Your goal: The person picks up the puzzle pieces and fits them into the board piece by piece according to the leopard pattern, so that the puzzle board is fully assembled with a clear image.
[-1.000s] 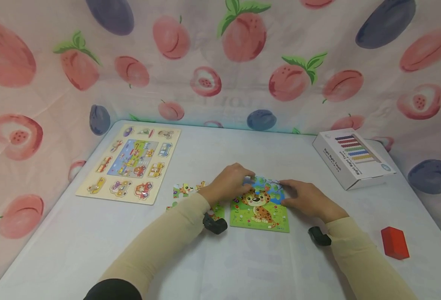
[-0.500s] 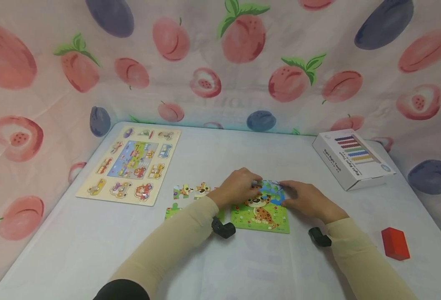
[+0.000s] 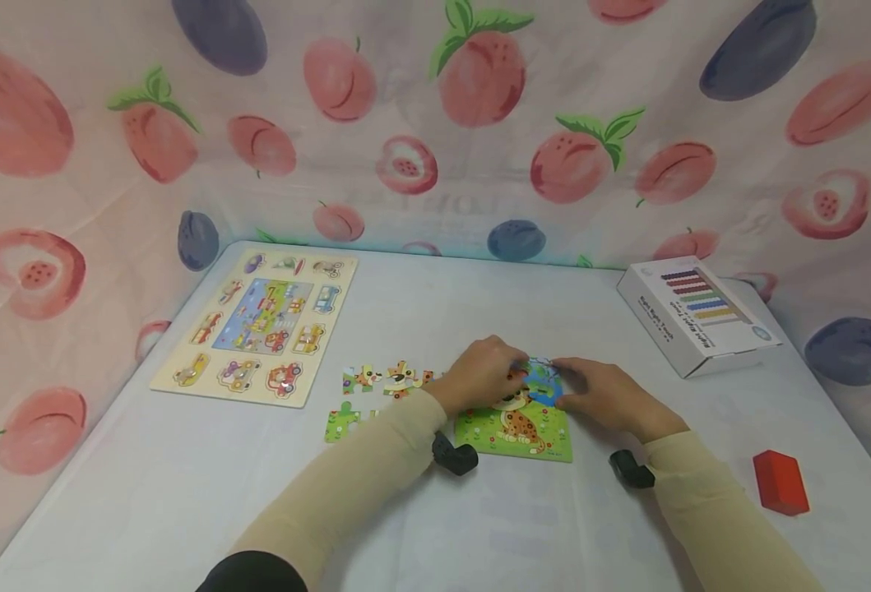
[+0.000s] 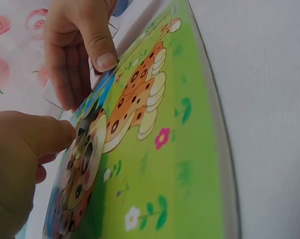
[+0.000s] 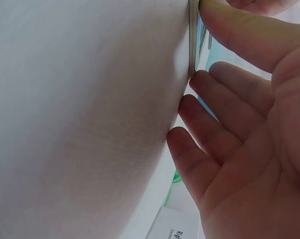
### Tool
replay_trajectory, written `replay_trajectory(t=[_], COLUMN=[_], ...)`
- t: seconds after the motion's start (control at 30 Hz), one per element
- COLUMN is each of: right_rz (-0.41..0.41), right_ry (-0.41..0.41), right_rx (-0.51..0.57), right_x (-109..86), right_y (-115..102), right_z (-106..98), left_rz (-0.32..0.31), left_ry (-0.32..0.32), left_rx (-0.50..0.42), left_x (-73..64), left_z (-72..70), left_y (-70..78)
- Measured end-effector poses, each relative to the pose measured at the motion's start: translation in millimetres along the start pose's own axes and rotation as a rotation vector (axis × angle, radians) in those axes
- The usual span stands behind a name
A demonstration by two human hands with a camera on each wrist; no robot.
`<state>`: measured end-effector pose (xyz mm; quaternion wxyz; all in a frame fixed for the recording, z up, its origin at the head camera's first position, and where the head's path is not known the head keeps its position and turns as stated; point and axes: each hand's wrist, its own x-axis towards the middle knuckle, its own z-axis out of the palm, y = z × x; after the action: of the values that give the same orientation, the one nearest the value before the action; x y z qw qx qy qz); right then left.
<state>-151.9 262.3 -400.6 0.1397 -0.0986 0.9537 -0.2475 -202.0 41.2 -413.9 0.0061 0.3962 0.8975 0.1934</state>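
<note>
A jigsaw board [image 3: 512, 440] with a spotted cub on green grass lies mid-table. Over its upper part, my left hand [image 3: 482, 374] has its fingers bent down and pinches what looks like a small bluish puzzle piece, mostly hidden. The left wrist view shows that hand [image 4: 20, 154] close above the cub's head. At the upper right corner of the board is my right hand [image 3: 613, 399], its thumb against the edge. In the right wrist view, the fingers [image 5: 214, 144] stretch out along the tabletop. Loose jigsaw pieces [image 3: 400, 376] lie left of the board, partly behind the left forearm.
A wooden vehicle puzzle [image 3: 257, 321] lies at the back left. At the back right stands a white box [image 3: 694, 316] with coloured rows printed on it. A red block [image 3: 780, 483] sits at the right. Fruit-patterned cloth [image 3: 435, 123] hangs behind the table.
My left hand has moved right across the upper part of the board, uncovering more loose pieces at the left. My right hand has stayed at the board's corner.
</note>
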Motion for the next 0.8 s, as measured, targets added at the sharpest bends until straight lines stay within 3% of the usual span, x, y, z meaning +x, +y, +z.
replay_trajectory(t=[0.8], right_rz=[-0.013], right_ry=[0.007], right_rx=[-0.021], right_x=[-0.5], right_y=[-2.1], right_z=[-0.3], left_rz=[-0.058], left_ry=[-0.023], left_rx=[0.0], left_x=[4.8], left_z=[7.0], left_y=[7.5])
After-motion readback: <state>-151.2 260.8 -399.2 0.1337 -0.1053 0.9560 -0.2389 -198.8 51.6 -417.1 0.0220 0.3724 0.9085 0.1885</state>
